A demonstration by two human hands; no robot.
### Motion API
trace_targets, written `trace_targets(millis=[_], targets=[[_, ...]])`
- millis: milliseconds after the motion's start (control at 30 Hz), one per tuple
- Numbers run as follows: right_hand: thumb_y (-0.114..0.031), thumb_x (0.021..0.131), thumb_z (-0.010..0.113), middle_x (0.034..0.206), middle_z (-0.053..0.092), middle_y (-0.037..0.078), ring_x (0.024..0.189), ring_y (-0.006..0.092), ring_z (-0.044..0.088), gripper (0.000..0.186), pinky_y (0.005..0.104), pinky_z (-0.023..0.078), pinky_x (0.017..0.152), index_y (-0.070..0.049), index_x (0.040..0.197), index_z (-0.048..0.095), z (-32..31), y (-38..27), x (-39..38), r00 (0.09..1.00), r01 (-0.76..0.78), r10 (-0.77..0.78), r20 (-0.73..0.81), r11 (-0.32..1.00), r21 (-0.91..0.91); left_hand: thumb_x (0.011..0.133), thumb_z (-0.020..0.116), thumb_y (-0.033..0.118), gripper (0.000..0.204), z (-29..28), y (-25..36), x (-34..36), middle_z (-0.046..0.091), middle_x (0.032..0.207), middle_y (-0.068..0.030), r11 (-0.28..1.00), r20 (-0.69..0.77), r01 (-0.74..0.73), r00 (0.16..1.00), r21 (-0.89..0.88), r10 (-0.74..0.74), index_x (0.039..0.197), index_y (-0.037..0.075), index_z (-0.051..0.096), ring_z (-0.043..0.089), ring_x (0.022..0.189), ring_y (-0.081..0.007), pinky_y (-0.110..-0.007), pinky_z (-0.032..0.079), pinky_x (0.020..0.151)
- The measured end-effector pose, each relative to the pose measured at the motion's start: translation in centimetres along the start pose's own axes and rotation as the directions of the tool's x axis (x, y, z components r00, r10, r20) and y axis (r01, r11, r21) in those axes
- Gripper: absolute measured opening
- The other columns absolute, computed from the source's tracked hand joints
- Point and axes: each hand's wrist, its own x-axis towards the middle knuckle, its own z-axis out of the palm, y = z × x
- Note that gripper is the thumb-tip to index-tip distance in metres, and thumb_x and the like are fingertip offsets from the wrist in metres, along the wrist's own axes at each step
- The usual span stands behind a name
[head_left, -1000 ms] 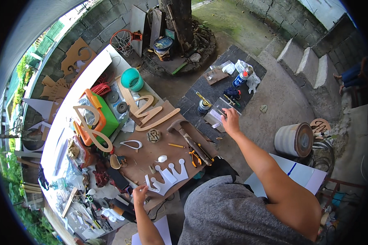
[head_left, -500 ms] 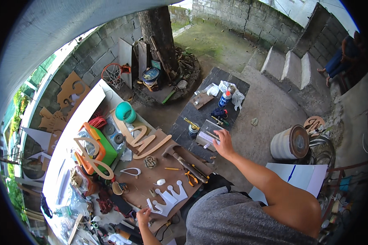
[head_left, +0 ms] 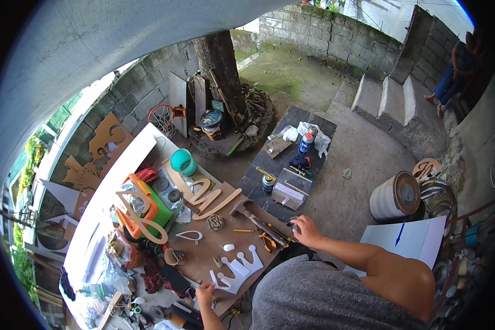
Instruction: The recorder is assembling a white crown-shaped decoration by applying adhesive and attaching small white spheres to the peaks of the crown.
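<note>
My right hand [head_left: 307, 230] is over the near right edge of the brown worktable [head_left: 198, 256], with its fingers curled together. Whatever they pinch is too small to make out. Low on the table, my left hand [head_left: 205, 294] lies beside the lower left edge of a white crown-shaped cutout [head_left: 241, 270], its thumb and finger a little apart. Whether it touches the cutout cannot be told. Around the cutout are a small white lump [head_left: 229, 247], a yellow pencil [head_left: 243, 230], orange-handled pliers [head_left: 267, 242] and a hammer [head_left: 253, 215].
Beyond stands a dark low table [head_left: 258, 165] bearing a pale box [head_left: 287, 196], cans and a spray can [head_left: 306, 144]. Wooden letter cutouts [head_left: 203, 192], a teal bucket [head_left: 182, 162] and an orange-and-green toolbox [head_left: 159, 206] crowd the left. Another person [head_left: 454, 71] is by the steps.
My right hand has drawn back from the pale box on the dark table toward my body, its fingers now more curled. My left hand stays beside the cutout. The view has shifted slightly.
</note>
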Motion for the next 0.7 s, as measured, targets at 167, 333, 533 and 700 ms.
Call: trace_targets(millis=[167, 333, 533, 700], targets=[[-0.012, 0.086, 0.073, 0.111, 0.062, 0.012, 0.108, 0.0333, 0.060, 0.036, 0.0469, 0.048, 0.094, -0.006, 0.120, 0.064, 1.4, 1.0, -0.9, 0.994, -0.078, 0.079, -0.073, 0.997, 0.022, 0.086, 0.082, 0.023, 0.028, -0.5, 1.9, -1.2, 0.074, 0.072, -0.0100, 1.000, 0.006, -0.017, 1.000, 0.009, 0.017, 0.100, 0.000, 0.081, 0.068, 0.065, -0.0165, -0.034, 0.055, 0.066], [-0.008, 0.084, 0.072, 0.099, 0.065, 0.013, 0.100, 0.0336, 0.063, 0.028, 0.0453, 0.051, 0.089, -0.004, 0.111, 0.069, 2.6, 3.8, -3.1, 0.971, -0.228, 0.227, -0.071, 0.974, -0.014, 0.087, 0.081, 0.026, 0.030, -0.4, 1.4, -1.2, 0.074, 0.073, -0.0109, 0.999, -0.007, -0.046, 0.999, 0.008, 0.046, 0.101, 0.000, 0.081, 0.069, 0.065, -0.0177, -0.035, 0.055, 0.066], [-0.014, 0.087, 0.068, 0.100, 0.071, 0.019, 0.097, 0.0377, 0.069, 0.021, 0.0459, 0.056, 0.087, -0.004, 0.104, 0.076, 3.5, 7.2, -7.1, 0.922, -0.384, 0.386, -0.025, 0.907, -0.176, 0.086, 0.082, 0.028, 0.031, 0.8, -0.4, 0.0, 0.078, 0.081, -0.0146, 1.000, -0.023, 0.012, 1.000, -0.019, -0.013, 0.102, 0.002, 0.082, 0.075, 0.075, -0.0239, -0.039, 0.058, 0.076], [-0.014, 0.088, 0.065, 0.100, 0.071, 0.021, 0.096, 0.0392, 0.069, 0.019, 0.0461, 0.056, 0.087, -0.005, 0.100, 0.077, 4.1, 7.5, -7.0, 0.928, -0.346, 0.364, 0.083, 0.922, -0.174, 0.085, 0.080, 0.038, 0.035, 1.2, -2.3, 0.8, 0.078, 0.087, -0.0179, 0.997, -0.050, -0.060, 0.997, 0.049, 0.062, 0.099, 0.006, 0.083, 0.077, 0.085, -0.0335, -0.046, 0.058, 0.083]])
